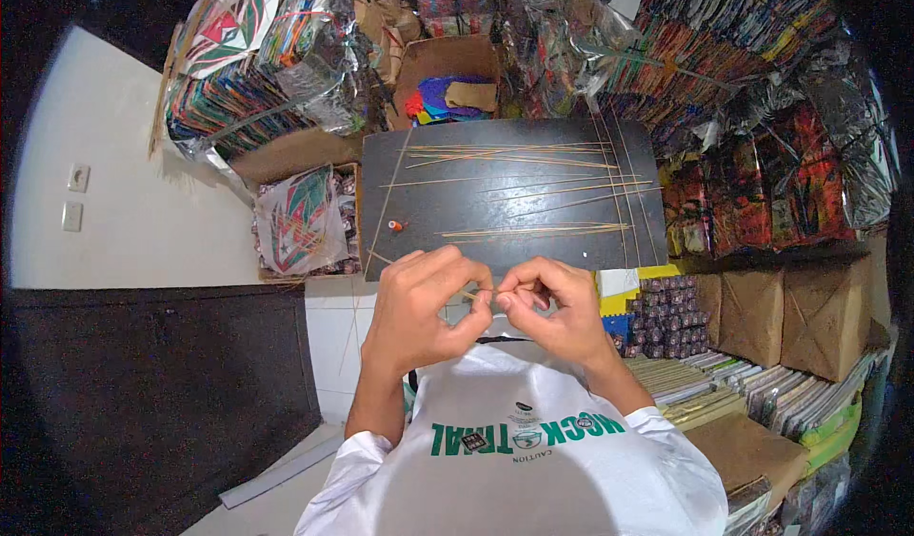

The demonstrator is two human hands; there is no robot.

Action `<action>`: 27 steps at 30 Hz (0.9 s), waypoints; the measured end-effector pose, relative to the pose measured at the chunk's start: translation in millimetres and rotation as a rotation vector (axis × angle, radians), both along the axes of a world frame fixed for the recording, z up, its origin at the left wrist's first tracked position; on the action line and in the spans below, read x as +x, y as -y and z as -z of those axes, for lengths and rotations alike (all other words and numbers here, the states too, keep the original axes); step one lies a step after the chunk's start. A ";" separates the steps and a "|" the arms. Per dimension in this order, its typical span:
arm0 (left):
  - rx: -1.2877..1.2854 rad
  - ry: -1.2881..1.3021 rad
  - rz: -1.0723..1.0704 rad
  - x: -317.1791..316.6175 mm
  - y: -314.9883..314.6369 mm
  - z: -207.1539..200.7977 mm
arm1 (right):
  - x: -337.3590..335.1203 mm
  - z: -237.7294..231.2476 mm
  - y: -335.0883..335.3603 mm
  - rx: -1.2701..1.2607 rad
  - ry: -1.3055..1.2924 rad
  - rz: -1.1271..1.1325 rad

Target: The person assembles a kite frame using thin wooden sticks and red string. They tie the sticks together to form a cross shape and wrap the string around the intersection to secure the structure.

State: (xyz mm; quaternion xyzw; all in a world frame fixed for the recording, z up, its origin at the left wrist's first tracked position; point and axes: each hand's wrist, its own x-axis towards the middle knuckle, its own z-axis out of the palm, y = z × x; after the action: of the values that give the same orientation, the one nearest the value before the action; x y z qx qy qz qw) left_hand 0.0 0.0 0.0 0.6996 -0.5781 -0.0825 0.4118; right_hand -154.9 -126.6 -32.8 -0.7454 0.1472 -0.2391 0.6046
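My left hand (428, 306) is closed in a pinch around a thin bamboo stick (380, 258), whose far end pokes out past the knuckles at the table's near edge. Fingertip to fingertip with it, my right hand (554, 309) is closed too; what it pinches is too fine to make out. Both hands are raised in front of my white shirt (533, 393). Beyond them, several thin bamboo sticks (514, 155) lie crosswise on the black table (514, 212). A small orange-and-white spool (395, 226) stands near the table's left side.
Left of the table is a carton (354, 222) of small packs with a printed kite sheet on top. An open box (443, 60) with coloured material sits behind the table. Bundled printed sheets (733, 41) rise at the back right; stacked small dark packs (666, 317) and brown parcels (824, 312) stand right.
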 end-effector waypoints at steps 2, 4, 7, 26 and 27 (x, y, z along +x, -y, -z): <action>0.005 -0.017 -0.005 -0.1 0.5 0.9 | 1.3 1.8 -1.2 -0.004 0.026 0.035; -0.005 -0.025 -0.011 0.7 -0.2 2.3 | 2.1 1.7 -1.9 0.007 0.032 0.040; -0.009 -0.054 -0.027 -0.5 -1.7 0.4 | 1.4 -1.0 -2.7 0.018 0.028 0.045; -0.026 -0.005 -0.045 3.2 -8.0 -1.7 | -2.5 -0.6 -5.0 -0.008 0.042 0.052; -0.033 0.012 -0.042 1.9 -6.9 -3.0 | -2.8 -1.4 -5.2 0.011 0.032 0.048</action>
State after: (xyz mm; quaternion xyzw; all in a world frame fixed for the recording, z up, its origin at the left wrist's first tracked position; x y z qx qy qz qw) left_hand 1.9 6.9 3.0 0.7052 -0.5670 -0.0601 0.4213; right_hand -157.7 -121.4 -31.4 -0.7345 0.1566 -0.2646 0.6049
